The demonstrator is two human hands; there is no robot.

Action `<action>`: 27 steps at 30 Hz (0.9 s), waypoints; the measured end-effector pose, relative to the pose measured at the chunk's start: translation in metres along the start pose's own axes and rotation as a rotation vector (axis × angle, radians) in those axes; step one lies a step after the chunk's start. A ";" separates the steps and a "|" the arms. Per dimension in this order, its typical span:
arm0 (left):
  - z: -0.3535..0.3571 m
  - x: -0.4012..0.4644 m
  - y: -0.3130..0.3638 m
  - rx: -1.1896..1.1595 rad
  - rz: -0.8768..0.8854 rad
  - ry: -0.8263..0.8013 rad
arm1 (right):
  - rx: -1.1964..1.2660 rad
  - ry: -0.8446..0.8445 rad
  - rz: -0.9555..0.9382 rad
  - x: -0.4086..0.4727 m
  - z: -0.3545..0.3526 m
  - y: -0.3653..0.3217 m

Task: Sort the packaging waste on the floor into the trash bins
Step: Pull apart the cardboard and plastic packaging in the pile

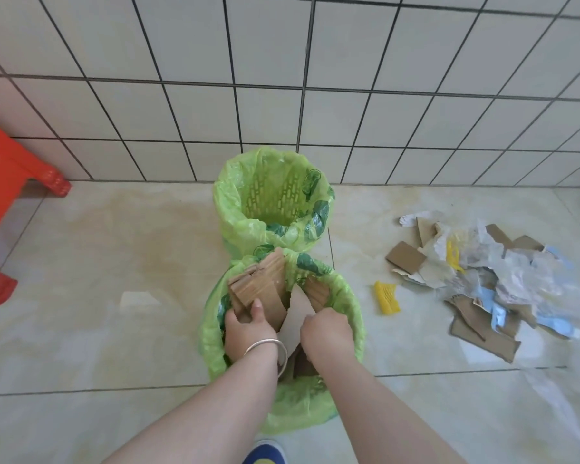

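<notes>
A wall (282,78) of pale square tiles with dark grout lines fills the upper half. Below it lies a glossy beige floor (114,246) of large tiles, with faint brownish stains and soft light reflections. At the left edge stands a piece of red plastic furniture (4,182).

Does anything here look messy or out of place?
Yes. A heap of torn cardboard and crumpled plastic litters the floor at right, with a yellow foam net lying apart from it. In the near bin, cardboard pieces stick up above the rim, while the far bin looks empty.
</notes>
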State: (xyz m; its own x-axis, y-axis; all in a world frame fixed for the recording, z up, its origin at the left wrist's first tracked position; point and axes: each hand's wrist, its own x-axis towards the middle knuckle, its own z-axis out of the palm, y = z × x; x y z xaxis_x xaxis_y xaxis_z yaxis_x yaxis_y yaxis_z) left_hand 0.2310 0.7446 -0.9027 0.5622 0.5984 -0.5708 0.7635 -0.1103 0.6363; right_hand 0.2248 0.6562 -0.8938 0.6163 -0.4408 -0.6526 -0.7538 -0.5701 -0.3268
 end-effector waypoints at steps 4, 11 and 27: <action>0.014 0.017 0.003 0.100 -0.207 -0.053 | 0.032 -0.009 0.013 0.002 0.011 0.004; 0.025 0.019 0.010 0.031 -0.302 -0.176 | 0.075 -0.084 0.024 0.000 0.018 0.003; 0.027 -0.143 0.043 0.138 0.067 -0.743 | 0.482 0.123 -0.185 -0.070 -0.098 0.082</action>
State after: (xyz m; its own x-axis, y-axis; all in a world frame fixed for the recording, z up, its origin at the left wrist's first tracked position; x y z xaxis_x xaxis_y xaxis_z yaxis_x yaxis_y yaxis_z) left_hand 0.1925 0.6330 -0.8079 0.6376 -0.1001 -0.7638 0.7254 -0.2555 0.6391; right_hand 0.1424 0.5724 -0.8079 0.7495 -0.4575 -0.4785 -0.6312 -0.2757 -0.7250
